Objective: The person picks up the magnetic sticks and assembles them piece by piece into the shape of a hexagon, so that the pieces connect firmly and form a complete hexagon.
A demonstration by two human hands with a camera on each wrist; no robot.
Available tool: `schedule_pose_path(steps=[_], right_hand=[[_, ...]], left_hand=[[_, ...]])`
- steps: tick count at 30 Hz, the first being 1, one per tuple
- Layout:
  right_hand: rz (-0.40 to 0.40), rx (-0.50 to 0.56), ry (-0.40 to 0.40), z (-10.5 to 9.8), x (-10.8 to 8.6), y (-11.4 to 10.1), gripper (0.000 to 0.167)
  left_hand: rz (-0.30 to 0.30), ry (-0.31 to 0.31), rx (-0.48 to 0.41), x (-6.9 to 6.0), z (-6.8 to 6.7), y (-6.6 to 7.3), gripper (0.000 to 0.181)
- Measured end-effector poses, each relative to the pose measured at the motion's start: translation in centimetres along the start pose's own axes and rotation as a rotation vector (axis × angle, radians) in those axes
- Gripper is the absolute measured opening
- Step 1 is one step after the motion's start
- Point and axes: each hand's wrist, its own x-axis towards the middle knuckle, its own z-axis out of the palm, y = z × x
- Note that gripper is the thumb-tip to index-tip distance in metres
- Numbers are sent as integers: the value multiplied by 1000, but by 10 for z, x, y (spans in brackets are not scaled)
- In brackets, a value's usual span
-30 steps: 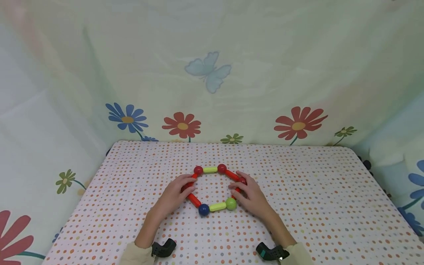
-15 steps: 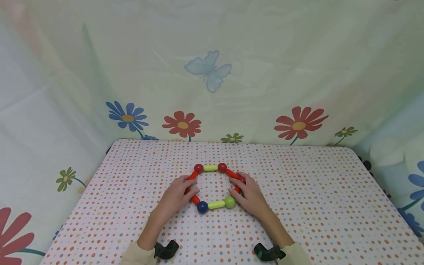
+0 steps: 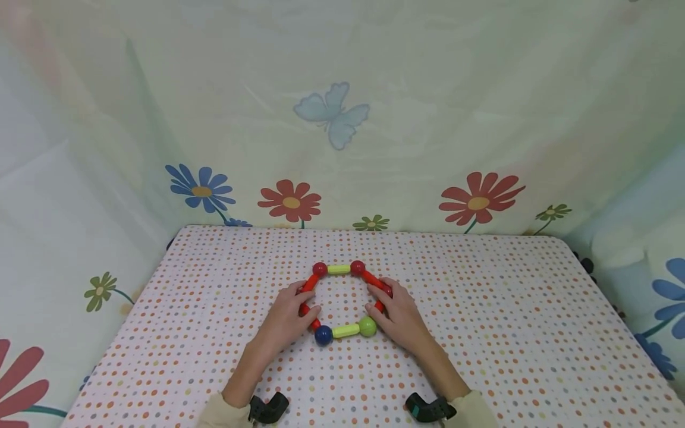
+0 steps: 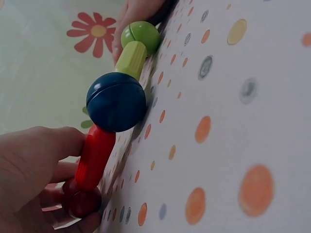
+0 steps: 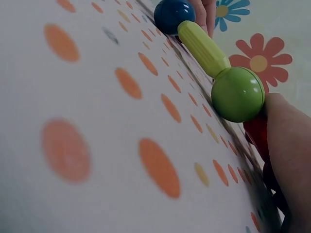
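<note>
A six-sided ring built from toy sticks and balls lies on the dotted tabletop in the head view. Two red balls [image 3: 319, 269] and a yellow-green stick [image 3: 339, 269] form its far side. At the near side, a blue ball [image 3: 323, 335] and a green ball [image 3: 367, 326] flank another yellow-green stick [image 3: 345, 330]. My left hand [image 3: 286, 315] grips the left corner, thumb on a red stick [image 4: 95, 158], fingers about a dark red ball [image 4: 81, 200]. My right hand [image 3: 398, 312] holds the right corner, its thumb beside the green ball; its fingers partly cover a red ball [image 3: 387, 290].
A white cloth with coloured dots [image 3: 481, 309] covers the table. Behind it hangs a pale curtain [image 3: 428, 119] printed with flowers and a butterfly. Black wrist devices [image 3: 269, 408] sit at both sleeves.
The ring has shifted slightly away from me. My left thumb and fingers have moved inward over the red sticks on the left, and the blue ball sits a little farther left. Both hands stay on the ring.
</note>
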Motion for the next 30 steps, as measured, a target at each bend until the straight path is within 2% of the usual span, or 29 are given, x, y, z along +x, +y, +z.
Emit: schedule_pose_path(steps=[8, 15, 24, 30], right_hand=[[42, -15, -11, 3, 2, -7, 47], [58, 10, -19, 3, 1, -4, 45], [59, 72, -9, 2, 0, 0, 19], [44, 119, 5, 2, 2, 1, 10]], left_hand=[[-1, 4, 16, 1, -1, -2, 42], [15, 9, -30, 2, 2, -5, 39], [-3, 19, -82, 4, 3, -7, 43], [-6, 38, -98, 4, 2, -8, 44]])
